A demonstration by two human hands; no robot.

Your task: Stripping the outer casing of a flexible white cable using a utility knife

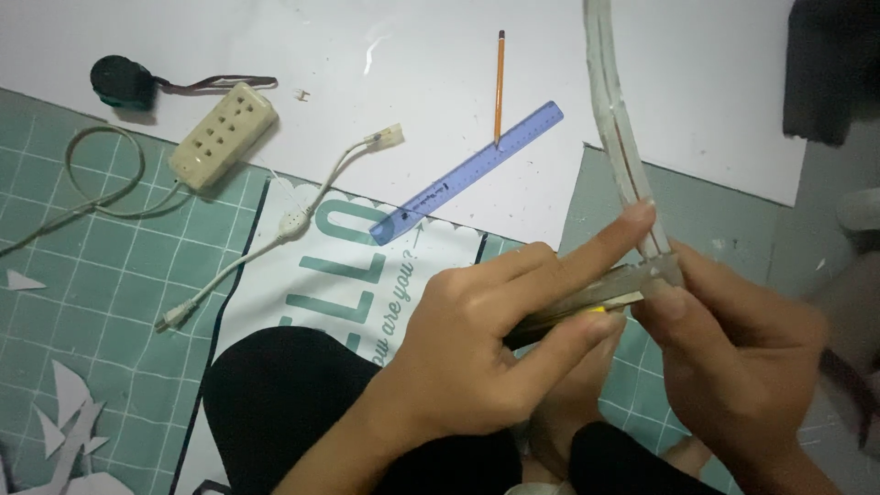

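My left hand (495, 339) grips a utility knife (587, 302) with a yellow-and-dark handle, index finger stretched along its blade. The blade meets the lower end of a long translucent flexible strip (619, 128) that curves up toward the top edge of the view. My right hand (733, 339) pinches the strip's lower end between thumb and fingers, right beside the blade tip. Both hands hover over my knees in dark clothing.
A blue ruler (467, 172) and an orange pencil (500, 82) lie on white sheet (275, 37). A beige power strip (225, 135), a white cable with connectors (293, 220), a black round object (124, 82), a green cutting mat (101, 284) and paper scraps (64, 422) lie left.
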